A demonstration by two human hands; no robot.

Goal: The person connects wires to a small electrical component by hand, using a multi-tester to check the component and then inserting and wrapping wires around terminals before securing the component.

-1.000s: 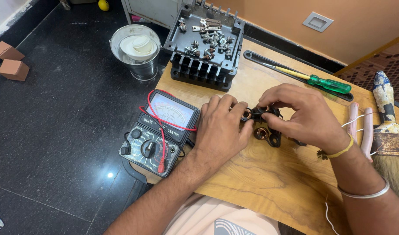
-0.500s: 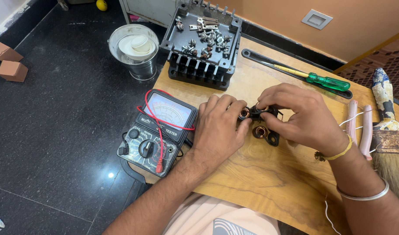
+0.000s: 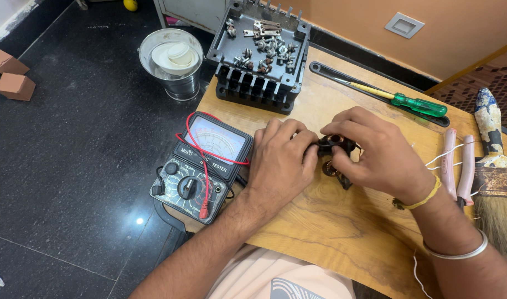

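Observation:
A small dark part with brass terminals [image 3: 335,154] rests on a wooden board [image 3: 342,232]. My left hand [image 3: 282,160] curls around its left side. Over its right side, my right hand [image 3: 378,152] pinches it with the fingertips. Most of the part is hidden under my fingers. An analog multimeter [image 3: 203,166] with red and black leads wrapped around it lies just left of my left hand.
A black finned metal cover [image 3: 259,55] holding several nuts and bolts stands at the board's far edge. A green-handled screwdriver [image 3: 400,99] lies on a black spanner, pink-handled pliers [image 3: 458,166] and a paintbrush [image 3: 494,166] at right. A steel cup [image 3: 171,63] and brick pieces [image 3: 10,77] sit on the dark floor.
Both hands stay closed on the part, with only small shifts of the fingers. The view has shifted slightly.

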